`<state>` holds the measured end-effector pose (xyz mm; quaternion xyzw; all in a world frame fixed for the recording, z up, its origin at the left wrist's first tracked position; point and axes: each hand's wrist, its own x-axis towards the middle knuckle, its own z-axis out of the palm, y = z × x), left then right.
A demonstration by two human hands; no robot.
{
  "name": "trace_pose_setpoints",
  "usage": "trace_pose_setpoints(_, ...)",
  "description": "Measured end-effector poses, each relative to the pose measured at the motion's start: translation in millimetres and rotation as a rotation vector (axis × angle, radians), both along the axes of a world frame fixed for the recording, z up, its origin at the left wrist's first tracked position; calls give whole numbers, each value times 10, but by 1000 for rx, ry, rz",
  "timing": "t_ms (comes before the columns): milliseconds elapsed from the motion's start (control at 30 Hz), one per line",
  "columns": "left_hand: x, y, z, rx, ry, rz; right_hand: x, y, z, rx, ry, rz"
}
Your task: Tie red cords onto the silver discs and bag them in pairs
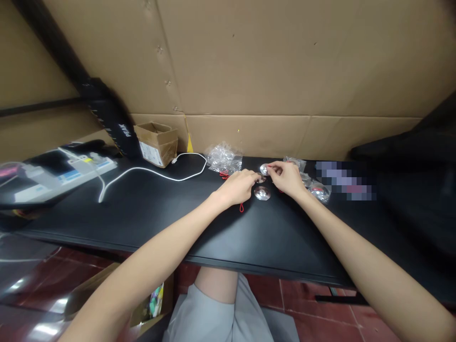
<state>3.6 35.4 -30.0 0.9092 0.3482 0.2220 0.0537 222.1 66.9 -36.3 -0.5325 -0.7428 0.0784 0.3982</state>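
Right hand: fingertips are pinched on the upper disc, a small silver piece held just off the table near the back. Left hand: fingers are curled in and tips are brought to the gap between the hands. Whether anything is gripped there cannot be told. The lower disc lies flat on the table, between and just below both hands. A red cord end shows under the left wrist.

Room: bare black top is left between the hands and the front edge, and to the left as far as the white cable. The back is closed off by the cardboard wall. Clear bags are packed close, one behind the left hand and more beside the right wrist.

Hard to read: the small piece at the left fingertips is too small to identify. A patch right of the bags is pixelated. The dark bulk at right is cut off by the frame. The items at far left are smeared.
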Motion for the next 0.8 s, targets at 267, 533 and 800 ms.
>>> trace_pose_setpoints(267, -1, -4, 27, 5, 22, 24, 17, 33, -30, -2, 62, 16)
trace_pose_setpoints(533, -79, 48, 43, 11, -35, 13, 118, -103, 111, 37, -219, 49)
trace_pose_setpoints(800, -97, 88, 16, -54, -23, -32, 277, -213, 237, 45, -362, 154)
